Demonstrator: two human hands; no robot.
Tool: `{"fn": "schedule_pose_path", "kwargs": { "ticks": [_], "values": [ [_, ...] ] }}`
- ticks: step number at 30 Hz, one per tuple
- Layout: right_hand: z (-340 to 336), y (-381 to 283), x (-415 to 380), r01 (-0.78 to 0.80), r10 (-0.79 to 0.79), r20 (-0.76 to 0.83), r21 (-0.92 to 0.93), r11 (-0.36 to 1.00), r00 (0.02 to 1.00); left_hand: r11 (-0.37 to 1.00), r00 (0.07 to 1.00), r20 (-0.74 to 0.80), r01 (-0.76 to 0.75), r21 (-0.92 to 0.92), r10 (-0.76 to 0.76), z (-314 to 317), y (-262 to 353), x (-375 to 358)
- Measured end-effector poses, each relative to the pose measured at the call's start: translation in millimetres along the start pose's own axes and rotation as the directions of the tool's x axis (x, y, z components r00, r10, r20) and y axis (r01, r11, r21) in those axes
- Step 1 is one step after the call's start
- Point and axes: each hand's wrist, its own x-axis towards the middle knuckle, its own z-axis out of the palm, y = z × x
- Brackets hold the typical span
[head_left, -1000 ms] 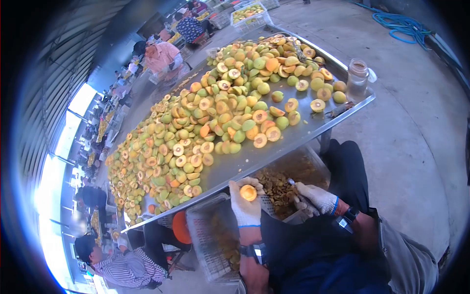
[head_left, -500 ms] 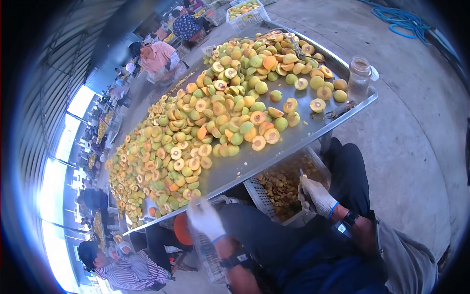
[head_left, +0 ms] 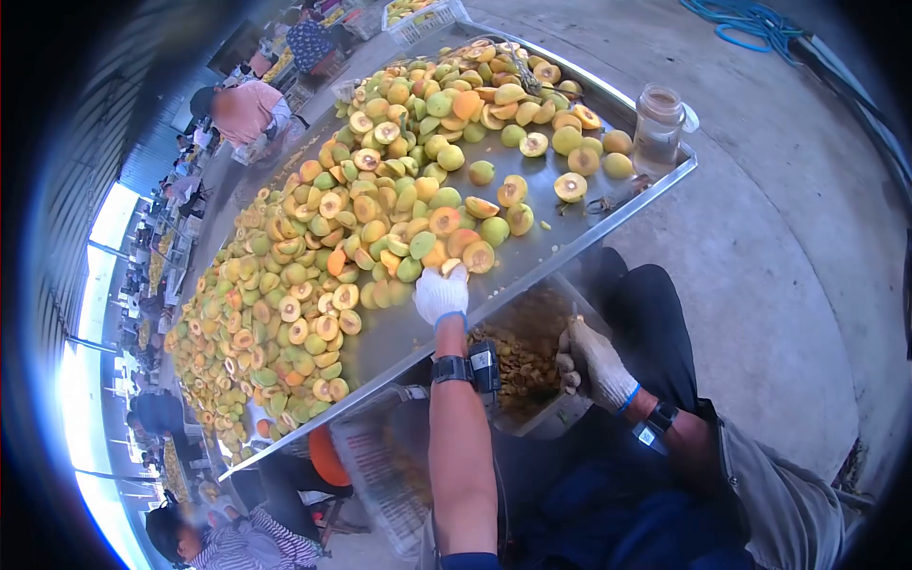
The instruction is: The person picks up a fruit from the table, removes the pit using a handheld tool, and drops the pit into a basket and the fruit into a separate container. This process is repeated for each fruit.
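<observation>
Blue hose [head_left: 750,27]; blue-and-white striped sleeve [head_left: 275,539].

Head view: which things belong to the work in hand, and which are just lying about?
Likely in use:
- fruit halves on the metal table
- left hand, at the pile's near edge
- right hand, by the crate of brown pieces

Apparently just lying about:
- clear jar, at the table corner
- blue hose, on the floor
</observation>
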Motion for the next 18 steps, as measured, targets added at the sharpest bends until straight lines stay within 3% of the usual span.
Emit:
{"fn": "schedule_pose_path", "kwargs": {
  "ticks": [5,6,7,9,11,13,16,17,18],
  "values": [
    [2,4,-3,0.066,-0.059,0.078,-0.086,0.994,0.995,0.952,0.985,-0.143,-0.134,-0.277,0.098,-25,3,-30],
    [1,2,-5,0.074,-0.068,0.08,-0.082,0.994,0.994,0.854,0.987,-0.129,-0.147,-0.5,0.095,-36,1,-44],
    [-1,0,-10,0.101,-0.074,0.146,-0.19,0.977,0.987,0.708,0.99,-0.109,-0.144,-0.692,0.094,-49,-2,-62],
    [6,-2,-23,0.123,-0.058,0.22,-0.295,0.948,0.974,0.424,0.984,0.165,0.118,-0.898,0.074,-78,-2,-112],
    [20,-9,-35,0.22,-0.053,0.287,-0.588,0.778,0.956,0.09,0.939,0.301,0.29,-0.953,0.163,-78,-16,-154],
    [16,1,-34,0.265,-0.032,0.35,-0.642,0.719,0.936,-0.227,0.898,0.431,0.44,-0.869,0.091,-64,-23,-182],
    [30,-5,-54,0.139,0.093,0.281,-0.703,0.698,0.955,-0.283,0.864,0.503,0.477,-0.832,-0.024,-66,-15,-209],
    [31,-4,-56,0.142,0.089,0.281,-0.703,0.697,0.956,-0.3,0.866,0.496,0.458,-0.837,-0.059,-68,-10,-214],
    [33,-2,-57,0.188,0.057,0.28,-0.768,0.612,0.958,-0.3,0.867,0.496,0.459,-0.836,-0.055,-69,-8,-219]
  ]
}}
